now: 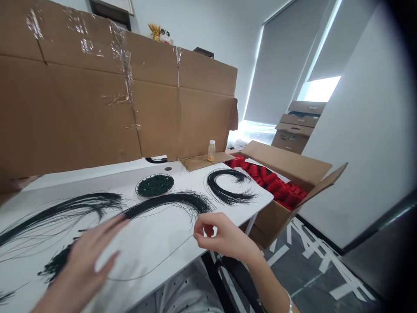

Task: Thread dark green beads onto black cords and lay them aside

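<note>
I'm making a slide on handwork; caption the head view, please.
Right hand pinching a thin dark strand, left hand open over a white table bearing a dish of dark green pieces.

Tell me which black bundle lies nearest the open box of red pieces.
The rightmost bundle, curled like a C beside the open box; every other bundle lies farther left.

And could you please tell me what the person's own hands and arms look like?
The left hand and right hand are bare, without gloves. No sleeves show; around the right forearm is a thin, light-coloured band, partly cut off.
</note>
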A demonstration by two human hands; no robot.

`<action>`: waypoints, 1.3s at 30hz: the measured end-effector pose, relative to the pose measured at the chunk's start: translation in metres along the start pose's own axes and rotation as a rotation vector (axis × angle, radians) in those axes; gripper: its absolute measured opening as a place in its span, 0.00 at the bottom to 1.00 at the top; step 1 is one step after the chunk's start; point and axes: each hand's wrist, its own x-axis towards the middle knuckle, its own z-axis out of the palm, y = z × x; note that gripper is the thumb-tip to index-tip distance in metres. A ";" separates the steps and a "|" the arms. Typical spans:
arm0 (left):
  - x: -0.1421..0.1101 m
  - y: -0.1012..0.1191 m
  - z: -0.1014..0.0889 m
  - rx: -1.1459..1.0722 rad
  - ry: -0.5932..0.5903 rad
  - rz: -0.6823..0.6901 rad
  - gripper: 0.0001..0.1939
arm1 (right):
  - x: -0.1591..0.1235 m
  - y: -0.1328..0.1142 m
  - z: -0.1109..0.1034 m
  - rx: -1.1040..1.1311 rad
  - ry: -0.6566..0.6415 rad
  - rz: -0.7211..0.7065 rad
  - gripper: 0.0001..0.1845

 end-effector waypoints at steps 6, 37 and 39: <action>0.020 0.135 0.034 -0.303 -0.049 0.136 0.12 | 0.001 -0.003 0.023 -0.060 -0.004 0.027 0.06; 0.050 0.154 0.042 -0.696 -0.270 -0.329 0.11 | 0.035 0.127 -0.061 -0.216 0.896 0.042 0.09; 0.056 0.160 0.043 -0.720 -0.252 -0.362 0.11 | 0.031 0.112 -0.063 -0.089 0.960 -0.086 0.06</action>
